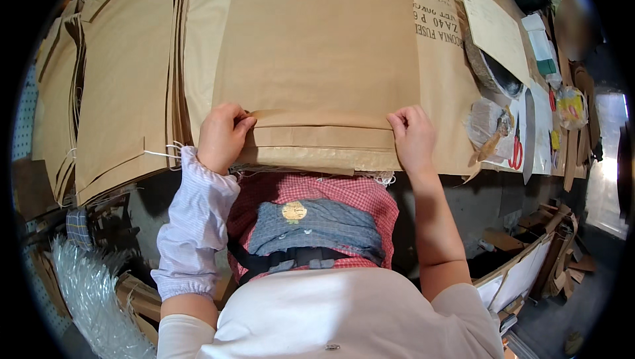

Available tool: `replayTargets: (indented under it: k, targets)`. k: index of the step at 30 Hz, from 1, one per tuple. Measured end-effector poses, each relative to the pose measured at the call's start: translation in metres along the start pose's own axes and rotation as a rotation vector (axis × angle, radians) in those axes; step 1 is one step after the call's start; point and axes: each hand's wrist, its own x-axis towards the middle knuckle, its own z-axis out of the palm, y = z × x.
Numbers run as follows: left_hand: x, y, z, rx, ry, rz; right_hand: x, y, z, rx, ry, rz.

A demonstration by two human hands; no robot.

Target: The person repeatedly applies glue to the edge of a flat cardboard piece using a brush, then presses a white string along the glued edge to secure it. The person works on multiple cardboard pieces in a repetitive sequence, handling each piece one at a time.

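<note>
A large brown paper sack point(324, 48) lies flat on the table in front of me, its near end turned into layered folds across its width. My left hand point(223, 135) pinches the left side at the fold, thumb against fingers. On the opposite side my right hand point(415, 137) pinches the same fold at its right edge. Between the hands the fold line runs nearly straight. Below it, a shiny tan strip point(324, 157) shows along the near edge, with loose white threads point(385, 178) hanging there.
Stacks of brown sacks point(126, 88) with white strings lie at left. On the right are a printed sack point(440, 61), a pale board point(493, 21), red-handled scissors point(516, 150), a long blade point(528, 135) and a plastic bag point(488, 121). Clear plastic strands point(92, 299) hang lower left.
</note>
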Motion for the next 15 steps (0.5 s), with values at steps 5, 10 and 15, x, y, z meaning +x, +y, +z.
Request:
replayTargets:
  k: [5,10,15]
  targets:
    - [-0.005,0.022,0.01,0.38,0.006,-0.122,-0.003,-0.01,0.006,-0.31,0.247,-0.152]
    - [-0.028,0.084,0.04,0.235,-0.075,0.575,-0.027,-0.081,0.044,-0.234,-0.351,-0.338]
    - [-0.03,0.032,0.019,0.467,-0.133,0.064,-0.04,-0.026,0.007,-0.461,-0.256,0.047]
